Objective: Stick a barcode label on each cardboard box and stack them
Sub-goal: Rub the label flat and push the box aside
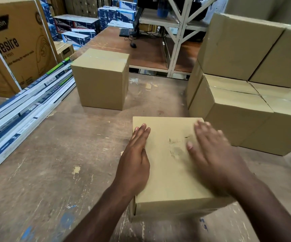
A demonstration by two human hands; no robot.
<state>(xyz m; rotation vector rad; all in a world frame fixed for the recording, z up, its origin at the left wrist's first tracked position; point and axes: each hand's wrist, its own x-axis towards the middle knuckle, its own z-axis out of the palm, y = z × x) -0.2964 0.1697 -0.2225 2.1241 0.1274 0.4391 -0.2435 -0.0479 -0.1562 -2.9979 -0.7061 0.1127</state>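
A plain cardboard box [169, 165] lies in front of me on the worn wooden table [57, 154]. My left hand [135, 158] rests flat along the box's left edge, fingers together and straight. My right hand [214, 154] hovers or presses flat over the right part of the box top, fingers spread and blurred. Neither hand holds anything. No barcode label shows on the box top. A second box [101, 81] stands upright further back. A stack of similar boxes [242, 88] rises at the right.
Long flat white and blue cartons [24, 105] lie along the table's left side. A large printed carton [13, 44] stands at far left. Behind are a brown desk [141, 49] with keyboard and mouse, and a white metal frame [177, 37].
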